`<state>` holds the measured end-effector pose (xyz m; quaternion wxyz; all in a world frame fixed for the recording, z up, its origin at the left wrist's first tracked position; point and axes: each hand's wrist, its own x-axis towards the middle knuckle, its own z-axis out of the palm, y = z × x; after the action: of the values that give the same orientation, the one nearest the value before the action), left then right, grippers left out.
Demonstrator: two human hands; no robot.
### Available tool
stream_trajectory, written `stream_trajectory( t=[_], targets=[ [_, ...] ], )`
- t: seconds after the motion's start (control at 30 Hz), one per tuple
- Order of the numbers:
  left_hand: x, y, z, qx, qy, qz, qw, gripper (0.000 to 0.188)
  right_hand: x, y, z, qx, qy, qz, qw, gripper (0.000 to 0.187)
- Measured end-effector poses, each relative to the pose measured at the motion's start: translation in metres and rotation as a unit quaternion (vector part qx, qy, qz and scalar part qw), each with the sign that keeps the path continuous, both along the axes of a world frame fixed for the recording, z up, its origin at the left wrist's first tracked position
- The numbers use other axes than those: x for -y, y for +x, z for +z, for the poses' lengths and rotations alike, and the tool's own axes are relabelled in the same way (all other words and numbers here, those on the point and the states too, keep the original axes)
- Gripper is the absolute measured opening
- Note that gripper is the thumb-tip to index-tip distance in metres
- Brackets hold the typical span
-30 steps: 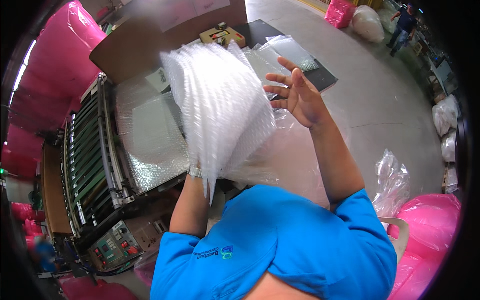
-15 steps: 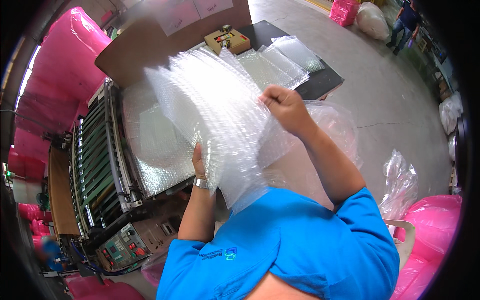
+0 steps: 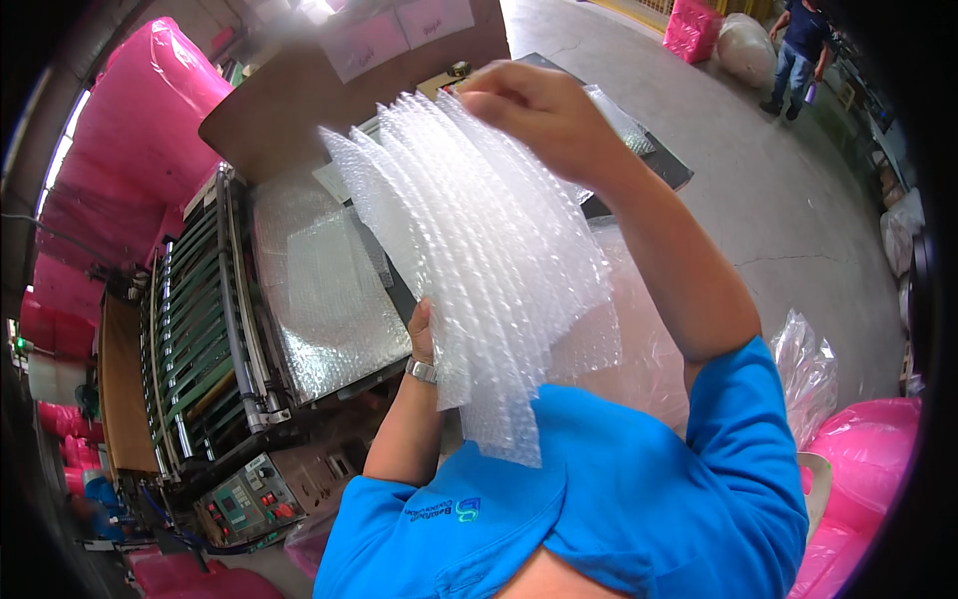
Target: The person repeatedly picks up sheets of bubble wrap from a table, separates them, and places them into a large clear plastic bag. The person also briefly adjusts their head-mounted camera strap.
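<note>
A fanned stack of clear bubble-wrap sheets point(image 3: 489, 250) hangs in front of my chest, its lower corner against my blue shirt. My left hand point(image 3: 422, 334), with a metal-banded watch at the wrist, grips the stack's left edge; the thumb shows and the other fingers are behind the sheets. At the stack's top edge, my right hand point(image 3: 529, 105) has its fingers curled and pinched at the sheets' upper corner, slightly blurred. More bubble wrap point(image 3: 334, 299) lies flat on the surface to the left of the stack.
A roller machine point(image 3: 200, 319) with a control panel point(image 3: 249, 499) stands at left. Behind the stack are a brown board point(image 3: 349, 100) and a dark table point(image 3: 659, 165). Pink wrapped bundles point(image 3: 868, 449) sit at right. A person point(image 3: 798, 50) stands at the far right.
My right hand has moved up and left, from the stack's right side to its top edge. The sheets have spread into separate layers. The far person appears closer.
</note>
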<state>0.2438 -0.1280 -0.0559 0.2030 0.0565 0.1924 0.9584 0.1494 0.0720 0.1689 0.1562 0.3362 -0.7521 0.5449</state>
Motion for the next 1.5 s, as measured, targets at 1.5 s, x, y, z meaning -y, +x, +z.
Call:
stream_trajectory(
  t=[1.5],
  targets=[
    [-0.034, 0.016, 0.034, -0.024, -0.108, -0.042, 0.993, 0.07, -0.002, -0.089, -0.034, 0.077, 0.019, -0.223, 0.972, 0.044]
  ],
)
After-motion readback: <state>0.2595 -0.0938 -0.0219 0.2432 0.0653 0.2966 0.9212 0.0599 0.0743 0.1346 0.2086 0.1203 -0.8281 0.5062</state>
